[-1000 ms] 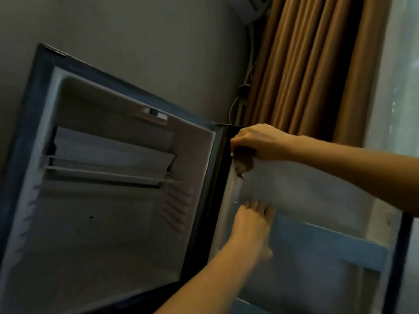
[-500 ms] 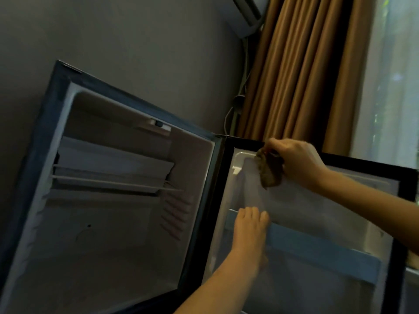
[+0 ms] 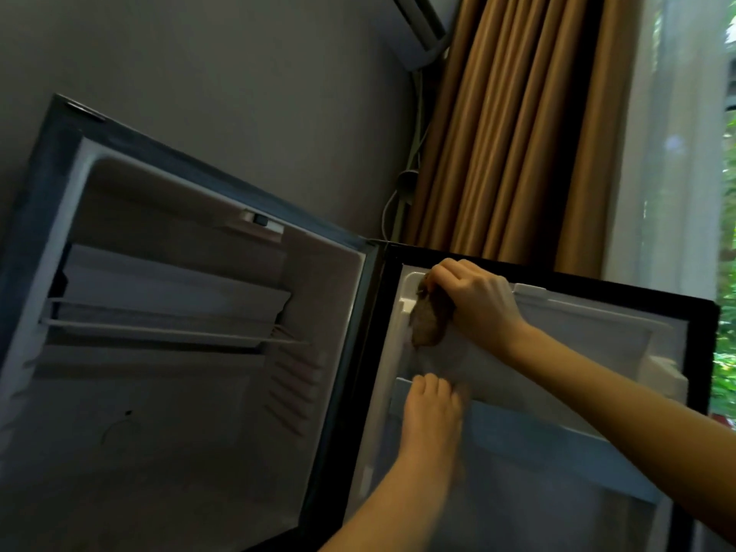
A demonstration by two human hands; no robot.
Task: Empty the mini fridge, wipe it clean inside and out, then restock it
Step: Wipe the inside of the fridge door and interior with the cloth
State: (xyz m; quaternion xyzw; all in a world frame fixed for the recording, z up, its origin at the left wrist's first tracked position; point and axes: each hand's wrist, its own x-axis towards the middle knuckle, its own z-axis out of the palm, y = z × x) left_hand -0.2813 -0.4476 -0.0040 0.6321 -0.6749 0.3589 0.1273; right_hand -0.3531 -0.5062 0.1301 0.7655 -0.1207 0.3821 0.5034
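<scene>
The mini fridge [image 3: 167, 392] stands open, and nothing stands inside it but a wire shelf [image 3: 159, 332] and a white compartment flap. Its door [image 3: 597, 352] swings out to the right, white inner liner facing me. My right hand [image 3: 478, 304] grips a brown cloth [image 3: 428, 322] and presses it against the liner's upper left corner. My left hand [image 3: 432, 408] rests on the left end of the door's blue shelf rail [image 3: 557, 444], fingers hooked over its top edge.
A grey wall rises behind the fridge. Brown curtains [image 3: 517, 133] and a sheer white curtain hang to the right beside a bright window. An air conditioner unit [image 3: 418, 29] and a cable run down the corner.
The cloth in my right hand went right along the top of the door liner, then back left to its upper corner. My left hand stayed on the shelf rail. The view shifted, showing more of the door.
</scene>
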